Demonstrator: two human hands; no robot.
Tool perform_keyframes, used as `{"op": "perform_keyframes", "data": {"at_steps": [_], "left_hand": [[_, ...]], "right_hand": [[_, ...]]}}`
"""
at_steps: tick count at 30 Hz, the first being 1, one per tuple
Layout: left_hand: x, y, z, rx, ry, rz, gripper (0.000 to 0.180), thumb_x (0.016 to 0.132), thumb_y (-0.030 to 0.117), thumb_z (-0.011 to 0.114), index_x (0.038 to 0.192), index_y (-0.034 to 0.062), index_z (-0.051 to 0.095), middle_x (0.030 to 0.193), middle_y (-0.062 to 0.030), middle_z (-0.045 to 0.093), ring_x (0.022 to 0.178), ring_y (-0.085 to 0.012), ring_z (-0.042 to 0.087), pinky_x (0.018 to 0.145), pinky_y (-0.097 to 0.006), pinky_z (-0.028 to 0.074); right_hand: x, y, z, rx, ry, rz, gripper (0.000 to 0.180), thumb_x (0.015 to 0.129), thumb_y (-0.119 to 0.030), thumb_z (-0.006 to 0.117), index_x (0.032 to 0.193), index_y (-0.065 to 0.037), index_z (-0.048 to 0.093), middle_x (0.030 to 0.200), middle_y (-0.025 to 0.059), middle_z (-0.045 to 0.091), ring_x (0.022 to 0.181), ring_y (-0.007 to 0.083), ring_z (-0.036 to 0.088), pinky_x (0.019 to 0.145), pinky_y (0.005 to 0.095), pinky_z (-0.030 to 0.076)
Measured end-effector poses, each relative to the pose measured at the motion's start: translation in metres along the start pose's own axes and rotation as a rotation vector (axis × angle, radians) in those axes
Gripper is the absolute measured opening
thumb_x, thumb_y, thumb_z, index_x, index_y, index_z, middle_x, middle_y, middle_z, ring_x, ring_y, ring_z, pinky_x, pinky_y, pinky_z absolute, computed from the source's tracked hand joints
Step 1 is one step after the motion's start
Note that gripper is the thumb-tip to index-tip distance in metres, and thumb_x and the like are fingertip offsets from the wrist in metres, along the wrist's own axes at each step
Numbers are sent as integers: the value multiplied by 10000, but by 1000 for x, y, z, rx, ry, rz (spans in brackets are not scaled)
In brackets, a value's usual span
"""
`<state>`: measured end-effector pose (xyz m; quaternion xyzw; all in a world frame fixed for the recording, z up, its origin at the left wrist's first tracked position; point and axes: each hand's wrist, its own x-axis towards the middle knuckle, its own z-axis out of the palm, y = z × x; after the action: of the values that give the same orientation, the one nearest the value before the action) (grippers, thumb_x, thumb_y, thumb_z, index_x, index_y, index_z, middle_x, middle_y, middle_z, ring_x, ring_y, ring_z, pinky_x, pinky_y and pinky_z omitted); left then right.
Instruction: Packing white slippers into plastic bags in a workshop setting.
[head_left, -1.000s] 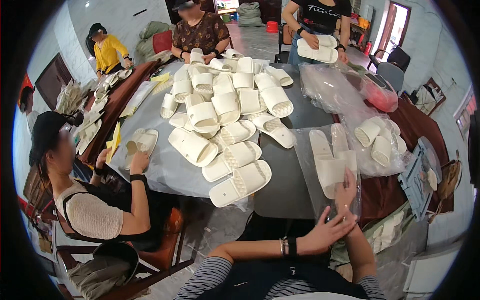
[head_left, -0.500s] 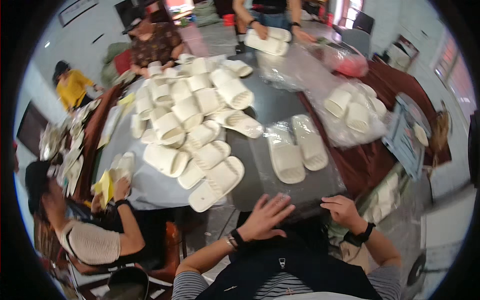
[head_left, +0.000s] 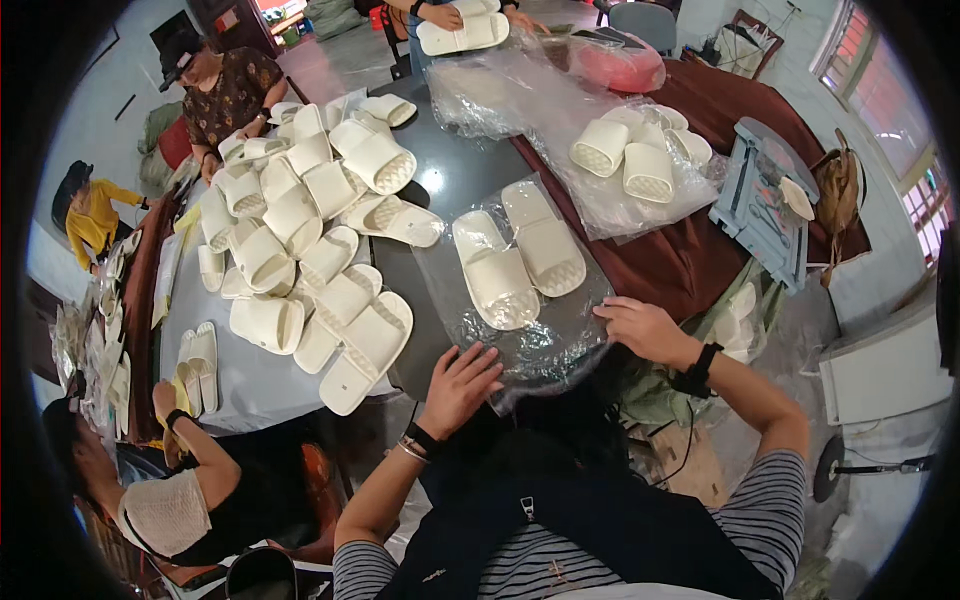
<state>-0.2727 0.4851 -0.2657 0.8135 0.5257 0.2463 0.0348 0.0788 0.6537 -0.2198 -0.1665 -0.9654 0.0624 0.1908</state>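
Note:
A pair of cream slippers [head_left: 520, 255] lies side by side inside a clear plastic bag [head_left: 540, 340] on the grey table [head_left: 450, 180]. My left hand [head_left: 462, 382] rests flat on the bag's near edge with the fingers spread. At the bag's right near corner, my right hand [head_left: 640, 325] pinches the plastic. Both hands are just below the slippers' toe ends.
A heap of several loose cream slippers [head_left: 300, 230] covers the table's left. More slippers [head_left: 640, 150] lie on clear plastic sheets at the right, by a grey-blue tray [head_left: 760, 200]. Other people sit at the left [head_left: 160, 500] and the far side [head_left: 225, 85].
The view has turned so the bagged pair now sits right in front of me. Both hands have come onto the bag's near edge; a second ago they held the bag at the right.

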Motion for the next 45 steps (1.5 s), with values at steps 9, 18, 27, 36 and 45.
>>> {"op": "perform_keyframes", "data": {"at_steps": [9,18,27,36,45], "left_hand": [[17,5,-2,-476,378,-570,353,980,213,596,694,22,677,594,-128,612,561,-292,599,615,-392,469],[25,9,2,-192,249,-699,388,930,265,651,652,-3,610,558,-181,537,475,-355,525,486,-413,398],[17,45,1,-1286,-322,-732,398,1032,242,517,835,-64,679,754,-118,711,667,-184,683,652,-318,552],[16,80,11,-1620,-964,-323,479,1054,268,354,1174,-100,636,1202,-225,670,1128,-316,657,1045,-402,473],[42,117,-5,-1320,-1120,-227,462,1063,302,420,1257,-73,609,1229,-172,670,1122,-251,639,1001,-335,465]], "right_hand": [[51,24,14,668,64,886,259,898,-290,711,875,-35,671,661,67,688,536,164,653,532,310,488],[33,0,28,449,460,942,332,830,-320,791,781,-26,645,680,60,667,595,129,635,574,279,480],[-35,-82,8,1166,6,1466,562,993,-585,488,1033,-58,680,846,31,682,756,107,625,677,277,507],[18,-107,116,1239,520,1515,582,931,-543,640,1191,-23,653,1053,73,686,939,162,636,815,341,522],[-1,-110,108,1070,594,1312,479,933,-456,670,1009,14,721,887,66,713,811,125,623,737,327,510]]}}
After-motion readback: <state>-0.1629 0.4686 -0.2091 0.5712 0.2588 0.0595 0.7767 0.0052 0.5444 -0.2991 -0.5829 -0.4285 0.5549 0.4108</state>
